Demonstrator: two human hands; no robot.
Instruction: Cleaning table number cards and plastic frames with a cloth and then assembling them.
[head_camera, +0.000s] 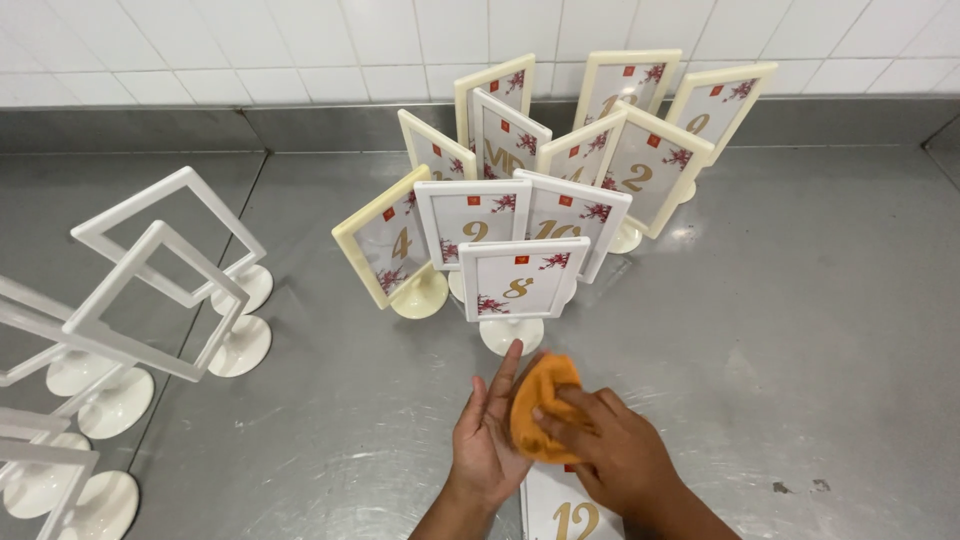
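While the head camera looks down on a steel surface (800, 330), both hands meet at about six o'clock in the picture. The left hand (485, 440) is spread flat, palm up, fingers pointing toward twelve o'clock. The right hand (610, 445) pinches an orange cloth (538, 405) with fingers curled and presses it against the left palm, so the cloth lies touching both hands, between them. Just below the wrists, at six o'clock, a flat white number card (570, 512) lies on the surface, partly hidden by the right forearm; its long axis seems to run toward the picture's bottom edge, and the right hand is the nearer one. Just beyond the left fingertips at twelve o'clock stands the nearest card stand (518, 285), upright on its round foot, with a cluster of filled stands (560, 160) behind it. Well apart at nine o'clock stand empty white frames (160, 270).
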